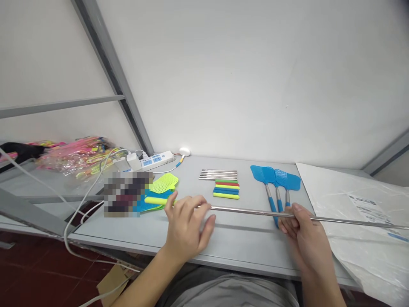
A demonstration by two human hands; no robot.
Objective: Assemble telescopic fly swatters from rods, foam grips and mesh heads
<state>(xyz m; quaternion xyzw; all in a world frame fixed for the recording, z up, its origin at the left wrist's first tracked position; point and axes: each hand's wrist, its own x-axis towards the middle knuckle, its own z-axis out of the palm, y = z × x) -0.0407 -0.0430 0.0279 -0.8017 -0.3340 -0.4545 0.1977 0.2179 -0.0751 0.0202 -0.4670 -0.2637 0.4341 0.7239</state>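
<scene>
A long, extended telescopic metal rod [238, 209] with a yellow-green handle [155, 200] lies level across my view above the table. My left hand [187, 226] curls its fingers loosely over the rod at the handle end, with the thumb held apart below. Farther right, my right hand [303, 228] pinches the thinner part of the rod between thumb and fingers. Just behind that hand lie several blue fly swatters [262, 174] with metal necks and blue handles. Loose coloured handles [226, 191] rest in a row at mid-table, beside several short metal rods [218, 174].
Yellow-green [164, 183] and blue swatter heads lie left of my left hand, partly under a pixelated patch. Behind them are a power strip [158, 160] and white cables. A white plastic sheet [345, 200] covers the right side. Bagged colourful items [79, 155] fill the far left.
</scene>
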